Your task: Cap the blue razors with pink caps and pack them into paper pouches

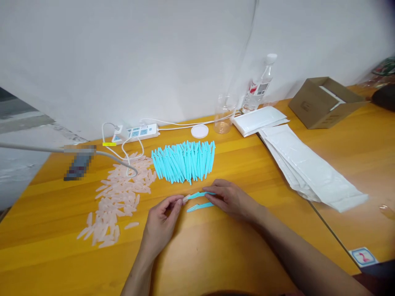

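Observation:
My left hand (161, 225) pinches a small translucent pale-pink cap (185, 199) between thumb and fingertips. The cap meets the tip of a slim blue eyebrow razor (196, 195); how far it sits over the blade is too small to tell. Fingers of my right hand (234, 200) grip that razor by its handle end. A second blue razor (197, 207) lies just below, its right end by my right thumb; I cannot tell whether it is held too. Beyond my hands is a packed row of blue razors (183, 162). Many loose pink caps (123, 189) are spread to the left.
A white power strip (143, 131) with cables stands by the wall, near a round white lid (200, 131), a clear jar (224, 117) and a water bottle (259, 88). White padded mailers (311, 164) and an open cardboard box (317, 105) are at right. A blurred-out phone (80, 162) lies left.

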